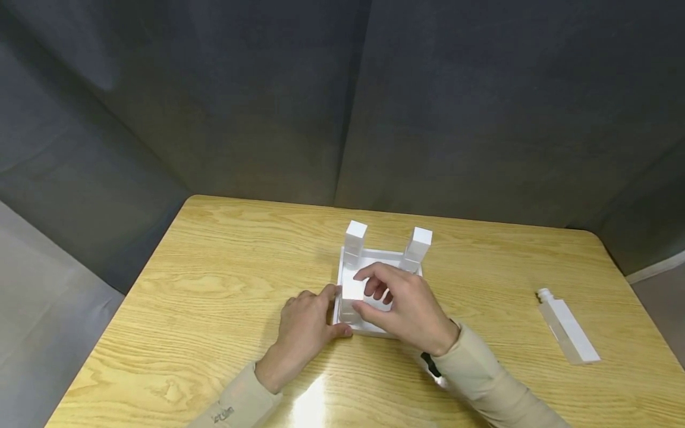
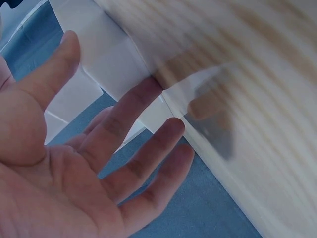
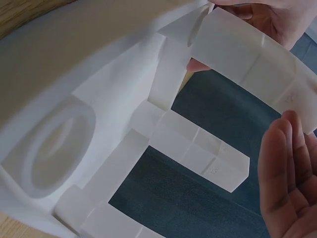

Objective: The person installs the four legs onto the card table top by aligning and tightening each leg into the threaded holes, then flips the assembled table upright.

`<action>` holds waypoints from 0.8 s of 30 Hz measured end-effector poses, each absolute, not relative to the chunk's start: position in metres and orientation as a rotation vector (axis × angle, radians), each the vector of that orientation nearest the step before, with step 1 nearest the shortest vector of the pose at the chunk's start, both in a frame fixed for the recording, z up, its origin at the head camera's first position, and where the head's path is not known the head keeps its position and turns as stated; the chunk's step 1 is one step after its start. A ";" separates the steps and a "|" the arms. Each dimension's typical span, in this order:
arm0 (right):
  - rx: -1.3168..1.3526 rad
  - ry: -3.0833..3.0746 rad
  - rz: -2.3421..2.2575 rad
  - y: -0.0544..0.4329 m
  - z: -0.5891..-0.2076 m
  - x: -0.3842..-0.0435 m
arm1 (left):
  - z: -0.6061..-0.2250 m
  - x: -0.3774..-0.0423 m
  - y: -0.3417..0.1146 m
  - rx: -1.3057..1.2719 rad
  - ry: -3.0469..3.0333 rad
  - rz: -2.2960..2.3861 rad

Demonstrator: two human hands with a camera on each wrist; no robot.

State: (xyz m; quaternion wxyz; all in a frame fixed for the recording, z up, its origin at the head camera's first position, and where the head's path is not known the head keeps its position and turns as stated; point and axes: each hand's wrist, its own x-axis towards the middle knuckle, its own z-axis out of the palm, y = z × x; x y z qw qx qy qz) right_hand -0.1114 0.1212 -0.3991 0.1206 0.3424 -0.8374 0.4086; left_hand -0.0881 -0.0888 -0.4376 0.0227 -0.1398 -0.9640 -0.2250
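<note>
A shallow white square base (image 1: 374,333) with a raised rim lies on the table. Three white square legs stand upright at its corners: the far-left leg (image 1: 355,241), the far-right leg (image 1: 418,246) and the near-left leg (image 1: 352,290). My right hand (image 1: 409,303) pinches the near-left leg (image 3: 242,52) by its top, index finger bent over the far side, thumb at the near side. My left hand (image 1: 305,324) rests against the base's near-left corner. Its fingers (image 2: 148,166) are fairly straight, one fingertip touching the white side. A round socket (image 3: 88,131) shows at another corner.
A loose white leg (image 1: 572,333) with a threaded neck lies on the wooden table (image 1: 214,279) at the right. Dark curtains (image 1: 342,107) hang behind the table's far edge. A black band shows beneath the right sleeve (image 1: 476,362).
</note>
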 end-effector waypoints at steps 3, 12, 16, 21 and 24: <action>0.981 -2.448 1.180 0.121 -0.400 -0.111 | -0.437 -0.088 -0.089 -0.438 -2.987 -0.694; 0.959 -2.475 1.185 0.119 -0.400 -0.110 | -0.437 -0.089 -0.089 -0.435 -2.993 -0.719; 1.004 -2.446 1.172 0.118 -0.401 -0.111 | -0.437 -0.089 -0.089 -0.458 -2.980 -0.714; 1.068 -2.396 1.185 0.118 -0.403 -0.113 | -0.437 -0.089 -0.090 -0.478 -2.970 -0.717; 1.076 -2.404 1.208 0.119 -0.402 -0.113 | -0.437 -0.089 -0.090 -0.465 -2.978 -0.703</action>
